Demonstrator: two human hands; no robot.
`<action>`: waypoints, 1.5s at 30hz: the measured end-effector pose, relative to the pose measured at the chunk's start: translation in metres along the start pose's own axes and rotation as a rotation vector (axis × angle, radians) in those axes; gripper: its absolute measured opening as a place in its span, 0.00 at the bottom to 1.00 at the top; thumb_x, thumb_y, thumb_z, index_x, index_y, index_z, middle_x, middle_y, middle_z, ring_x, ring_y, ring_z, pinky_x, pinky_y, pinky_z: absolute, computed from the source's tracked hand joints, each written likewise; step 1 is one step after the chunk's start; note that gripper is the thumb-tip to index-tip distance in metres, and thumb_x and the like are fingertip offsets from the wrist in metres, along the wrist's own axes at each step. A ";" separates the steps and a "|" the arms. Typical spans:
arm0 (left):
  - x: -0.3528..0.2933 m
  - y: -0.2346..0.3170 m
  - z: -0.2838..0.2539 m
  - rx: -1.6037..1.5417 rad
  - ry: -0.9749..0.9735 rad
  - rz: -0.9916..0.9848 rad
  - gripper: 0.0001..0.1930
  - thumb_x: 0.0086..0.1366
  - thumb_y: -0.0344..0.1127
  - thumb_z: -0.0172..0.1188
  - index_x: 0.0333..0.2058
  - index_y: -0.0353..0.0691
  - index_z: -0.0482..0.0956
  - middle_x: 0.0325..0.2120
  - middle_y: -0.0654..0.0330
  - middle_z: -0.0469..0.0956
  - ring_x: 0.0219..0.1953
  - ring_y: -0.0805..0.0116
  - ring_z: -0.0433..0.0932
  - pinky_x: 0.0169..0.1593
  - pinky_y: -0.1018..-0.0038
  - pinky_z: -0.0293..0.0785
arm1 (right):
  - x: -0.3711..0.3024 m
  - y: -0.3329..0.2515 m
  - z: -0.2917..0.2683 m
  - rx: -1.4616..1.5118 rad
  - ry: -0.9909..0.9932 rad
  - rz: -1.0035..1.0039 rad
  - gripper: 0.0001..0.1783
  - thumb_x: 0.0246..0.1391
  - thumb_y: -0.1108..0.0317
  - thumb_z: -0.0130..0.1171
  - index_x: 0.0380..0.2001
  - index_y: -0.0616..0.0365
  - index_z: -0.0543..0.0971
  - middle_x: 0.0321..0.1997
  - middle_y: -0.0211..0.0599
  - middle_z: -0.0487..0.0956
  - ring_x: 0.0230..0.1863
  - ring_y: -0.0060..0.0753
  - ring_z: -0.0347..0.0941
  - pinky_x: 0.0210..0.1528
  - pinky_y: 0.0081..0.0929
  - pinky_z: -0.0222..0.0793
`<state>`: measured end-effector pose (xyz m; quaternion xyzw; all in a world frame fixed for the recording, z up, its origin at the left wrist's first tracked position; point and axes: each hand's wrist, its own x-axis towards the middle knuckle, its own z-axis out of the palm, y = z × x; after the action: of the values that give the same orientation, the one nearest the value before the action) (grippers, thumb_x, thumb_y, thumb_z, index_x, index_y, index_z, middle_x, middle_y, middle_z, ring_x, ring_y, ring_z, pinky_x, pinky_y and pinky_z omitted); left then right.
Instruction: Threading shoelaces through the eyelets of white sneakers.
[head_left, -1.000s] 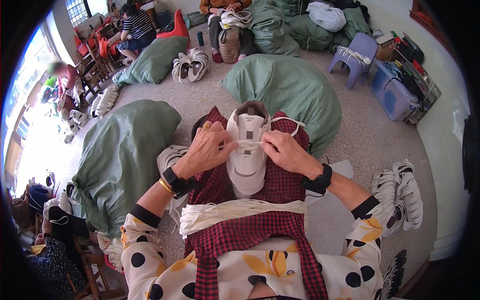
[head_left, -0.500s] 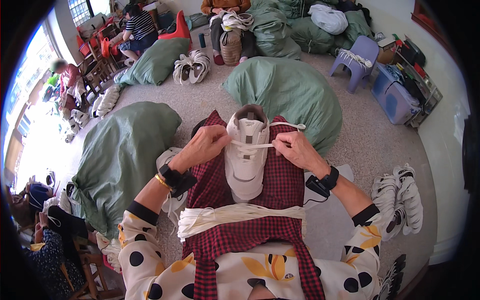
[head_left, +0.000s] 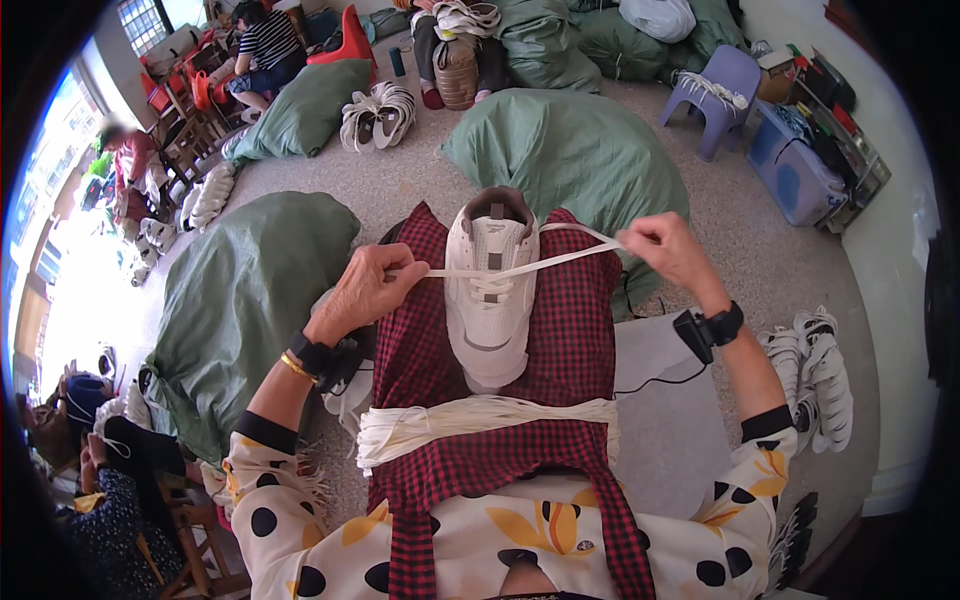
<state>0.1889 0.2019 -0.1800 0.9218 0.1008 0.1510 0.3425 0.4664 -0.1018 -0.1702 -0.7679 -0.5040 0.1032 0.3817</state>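
Observation:
A white sneaker (head_left: 492,325) rests on my lap between my knees, its heel opening pointing away from me. A white shoelace (head_left: 560,259) runs across its tongue through the lower eyelets. My left hand (head_left: 372,285) pinches one side of the lace, just left of the shoe. Farther out to the right and raised, my right hand (head_left: 665,250) pinches the other side and holds it taut; a loop of lace bends back from there toward the shoe's collar. Across my red-and-black checked apron (head_left: 480,462) lies a bundle of white laces (head_left: 480,422).
Large green sacks (head_left: 260,310) stand left and ahead of me. Strung white shoes (head_left: 822,375) lie on the floor to the right. Beyond are a purple stool (head_left: 715,95) with laces and a blue plastic bin (head_left: 792,185). Other people (head_left: 270,50) sit working around the room.
My hands have moved apart, the right one outward and up, the left one outward. The lace between them is drawn longer across the shoe. The whole view has shifted slightly.

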 end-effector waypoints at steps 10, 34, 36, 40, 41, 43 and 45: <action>0.001 -0.004 0.000 -0.042 0.029 -0.013 0.15 0.67 0.36 0.60 0.25 0.31 0.75 0.15 0.69 0.62 0.21 0.81 0.56 0.24 0.75 0.55 | 0.009 -0.037 0.077 -0.032 0.209 -0.371 0.11 0.52 0.78 0.55 0.41 0.61 0.74 0.33 0.39 0.77 0.34 0.33 0.77 0.40 0.30 0.75; -0.002 -0.018 0.002 0.161 0.064 0.247 0.15 0.57 0.43 0.67 0.30 0.36 0.75 0.24 0.52 0.75 0.24 0.53 0.76 0.30 0.62 0.71 | -0.034 0.050 -0.002 -0.689 0.047 -0.155 0.32 0.39 0.84 0.51 0.54 0.61 0.72 0.52 0.51 0.76 0.57 0.55 0.70 0.60 0.43 0.66; -0.002 -0.019 0.000 0.266 0.057 0.336 0.15 0.56 0.42 0.68 0.36 0.39 0.75 0.29 0.54 0.76 0.27 0.50 0.78 0.31 0.61 0.73 | -0.011 0.012 0.049 -0.340 0.104 -0.351 0.27 0.41 0.84 0.52 0.49 0.62 0.72 0.49 0.52 0.74 0.53 0.57 0.70 0.57 0.44 0.68; -0.002 -0.021 0.001 0.304 0.048 0.396 0.14 0.56 0.38 0.67 0.36 0.38 0.75 0.29 0.55 0.76 0.27 0.50 0.77 0.31 0.63 0.74 | -0.006 -0.052 0.114 -0.098 0.086 -0.316 0.20 0.43 0.83 0.55 0.44 0.62 0.70 0.41 0.50 0.72 0.47 0.56 0.72 0.50 0.45 0.71; -0.003 -0.022 0.002 0.299 0.037 0.412 0.14 0.57 0.37 0.67 0.38 0.39 0.75 0.29 0.55 0.75 0.28 0.50 0.77 0.31 0.63 0.74 | -0.004 -0.058 0.122 -0.141 0.158 -0.422 0.18 0.45 0.81 0.56 0.43 0.61 0.70 0.39 0.49 0.72 0.43 0.54 0.74 0.45 0.43 0.73; -0.004 -0.025 0.004 0.293 0.033 0.435 0.14 0.58 0.36 0.67 0.39 0.39 0.74 0.29 0.55 0.75 0.28 0.50 0.77 0.31 0.62 0.74 | -0.003 -0.056 0.125 -0.194 0.234 -0.532 0.16 0.47 0.80 0.56 0.41 0.61 0.70 0.38 0.47 0.71 0.39 0.51 0.75 0.40 0.41 0.74; -0.005 -0.029 0.005 0.383 0.018 0.471 0.14 0.61 0.39 0.64 0.42 0.42 0.74 0.29 0.57 0.74 0.27 0.51 0.78 0.29 0.60 0.75 | 0.001 -0.044 0.119 -0.401 0.146 -0.534 0.10 0.52 0.76 0.57 0.38 0.59 0.70 0.34 0.43 0.71 0.33 0.45 0.76 0.31 0.35 0.74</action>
<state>0.1832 0.2191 -0.2035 0.9662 -0.0860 0.2128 0.1171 0.3718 -0.0346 -0.2219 -0.6740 -0.6688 -0.1569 0.2718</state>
